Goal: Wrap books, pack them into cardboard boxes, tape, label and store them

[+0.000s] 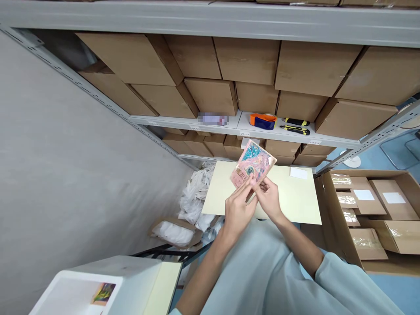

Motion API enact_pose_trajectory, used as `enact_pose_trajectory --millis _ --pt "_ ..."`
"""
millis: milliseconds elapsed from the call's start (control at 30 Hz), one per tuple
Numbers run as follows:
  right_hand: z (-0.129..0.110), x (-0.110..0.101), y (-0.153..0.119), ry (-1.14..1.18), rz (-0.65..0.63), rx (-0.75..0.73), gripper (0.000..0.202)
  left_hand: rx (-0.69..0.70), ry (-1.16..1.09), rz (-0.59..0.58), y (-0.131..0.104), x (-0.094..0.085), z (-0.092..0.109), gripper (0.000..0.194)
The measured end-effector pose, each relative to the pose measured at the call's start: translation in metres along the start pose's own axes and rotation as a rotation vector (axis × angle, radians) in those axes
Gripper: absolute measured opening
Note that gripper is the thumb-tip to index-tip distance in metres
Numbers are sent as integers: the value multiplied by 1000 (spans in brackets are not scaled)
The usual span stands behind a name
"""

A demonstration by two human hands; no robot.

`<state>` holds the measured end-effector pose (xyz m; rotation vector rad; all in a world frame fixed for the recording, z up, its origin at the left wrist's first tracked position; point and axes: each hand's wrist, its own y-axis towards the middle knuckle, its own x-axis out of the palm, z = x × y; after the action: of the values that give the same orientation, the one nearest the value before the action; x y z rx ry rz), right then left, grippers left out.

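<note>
- Grey wall point(82, 144) fills the left of the frame, bounding your space on that side.
- Across the top and middle runs your shelving rack point(210, 19), lined with brown boxes point(247, 61); its edge closes off the far side.
- At the right you have an open carton point(331, 225) with smaller boxes point(364, 197) inside, several showing clear tape.
- Your pale yellow surface point(295, 201) sits at the centre, bare on both sides of your hands; its near edge runs close to your body, its right end beside the carton.
- Lower left, a white bin point(138, 275) stands apart; loose plastic bags point(193, 197) crowd below the surface's left edge.
- Your left hand point(236, 210) and right hand point(271, 201) meet mid-frame, each grip closed, fingers pinching the lower part of the pack.
- That pink illustrated pack point(259, 162) is tilted, raised above the surface. Handling looks midway: it is picked up, not set down; you cannot tell whether it is opened.
- On the shelf beyond lie an orange-and-blue tape dispenser point(263, 121) and yellow-black cutters point(295, 130), both out of your hands.
- One white slip point(298, 173) lies near the surface's upper right corner, leaving open room before it.
</note>
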<state>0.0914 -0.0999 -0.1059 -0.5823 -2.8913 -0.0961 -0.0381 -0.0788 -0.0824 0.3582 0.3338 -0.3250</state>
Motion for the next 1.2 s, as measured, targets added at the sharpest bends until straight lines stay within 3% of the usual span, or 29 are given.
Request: enact_pose_trajectory --millis 67,200,233,300,400,533,667,767,900,967,1033,1100,1200 --pt "2 -10 8 12 -17 24 56 -22 -13 -73 5 -10 -6 41" --pt "-2 -34 23 27 -195 85 58 -171 -4 149 31 -47 -29 53" --pt "-4 -39 24 17 -233 96 57 -215 -22 154 38 -56 -34 60" --pt "-9 -44 27 -7 -278 104 54 -291 -100 57 49 -72 -43 70" --pt "-16 -44 32 -54 -279 75 53 -300 -167 -40 56 -83 -48 62" --pt "-26 -45 40 -151 -281 -57 51 -126 -77 36 55 -84 -42 33" --pt "-36 -51 43 -218 -335 -270 34 213 61 93 51 -85 -30 10" --pt "-36 -55 40 -285 -336 -365 21 360 124 112 46 -85 -22 14" --pt "-31 -53 35 -276 -311 -372 20 379 123 131 40 -82 -21 18" --pt "-26 -50 35 -254 -265 -325 28 331 57 135 38 -80 -27 13" --pt "-17 -47 36 -242 -196 -227 37 197 -36 163 39 -78 -40 4" --pt "0 -46 40 -218 -170 -85 45 -22 -140 190 39 -72 -62 26" --pt "45 -48 46 -153 -208 160 58 -373 -295 155 31 -56 -111 49"
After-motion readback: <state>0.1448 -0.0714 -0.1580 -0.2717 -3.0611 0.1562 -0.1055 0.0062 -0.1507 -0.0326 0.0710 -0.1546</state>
